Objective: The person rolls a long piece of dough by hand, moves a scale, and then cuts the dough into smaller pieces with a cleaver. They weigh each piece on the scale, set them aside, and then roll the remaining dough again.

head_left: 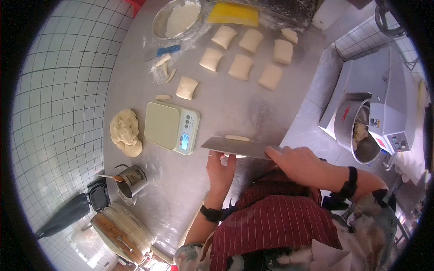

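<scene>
My right hand (294, 163) is closed around the handle end of a broad metal cleaver (235, 147), its blade stretching left across the table's front. On the near side of the blade is my left hand (220, 171), thumb and fingers around a piece of dough (242, 156) that is mostly hidden by the blade. Its fingertips are partly covered too. A thin dough strip (237, 137) shows just past the blade. Left of the cleaver stands a kitchen scale (162, 125) with a lit display and a bare plate. A square dough piece (186, 88) lies beyond it.
Several square dough pieces (241, 67) lie at the back. A lump of dough (125, 131) and a metal mug (132, 180) stand at left. Farther back are a flour bowl (157, 22) and a yellow scraper (233, 14). A mixer (384, 95) stands at right.
</scene>
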{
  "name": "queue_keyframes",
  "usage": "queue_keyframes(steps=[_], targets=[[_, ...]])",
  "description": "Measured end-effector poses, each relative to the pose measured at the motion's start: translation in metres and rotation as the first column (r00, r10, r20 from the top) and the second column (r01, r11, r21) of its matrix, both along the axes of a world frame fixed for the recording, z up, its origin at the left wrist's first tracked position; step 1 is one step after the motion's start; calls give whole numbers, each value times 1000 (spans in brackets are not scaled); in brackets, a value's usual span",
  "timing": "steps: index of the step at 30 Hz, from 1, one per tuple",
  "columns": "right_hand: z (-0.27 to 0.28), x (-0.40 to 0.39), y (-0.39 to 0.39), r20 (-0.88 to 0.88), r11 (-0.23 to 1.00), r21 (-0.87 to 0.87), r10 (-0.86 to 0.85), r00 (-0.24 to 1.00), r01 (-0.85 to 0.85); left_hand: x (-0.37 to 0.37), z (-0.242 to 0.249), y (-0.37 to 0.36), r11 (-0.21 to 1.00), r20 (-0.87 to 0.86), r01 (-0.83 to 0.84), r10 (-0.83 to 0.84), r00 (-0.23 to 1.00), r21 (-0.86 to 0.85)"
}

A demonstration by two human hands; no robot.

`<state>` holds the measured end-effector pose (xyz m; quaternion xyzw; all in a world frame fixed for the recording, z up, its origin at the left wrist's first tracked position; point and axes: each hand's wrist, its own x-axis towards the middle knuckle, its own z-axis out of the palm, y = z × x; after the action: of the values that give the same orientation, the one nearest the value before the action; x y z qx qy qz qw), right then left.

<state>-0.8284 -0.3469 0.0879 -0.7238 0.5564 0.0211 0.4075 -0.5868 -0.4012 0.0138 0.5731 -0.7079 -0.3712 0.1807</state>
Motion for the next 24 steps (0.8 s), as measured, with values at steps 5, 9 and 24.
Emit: queue_keyframes(steps=[5,9,24], targets=[[-26,10,-8,124,991,-122,-45,991,61,-8,12,-4,996,137,60,-50,989,-70],[-21,-4,-7,121,968,107,-240,963,228,0,7,-18,823,154,501,-477,865,-267],[-25,-33,23,262,723,-25,-661,703,690,93,14,-148,941,-14,-325,325,946,-94]])
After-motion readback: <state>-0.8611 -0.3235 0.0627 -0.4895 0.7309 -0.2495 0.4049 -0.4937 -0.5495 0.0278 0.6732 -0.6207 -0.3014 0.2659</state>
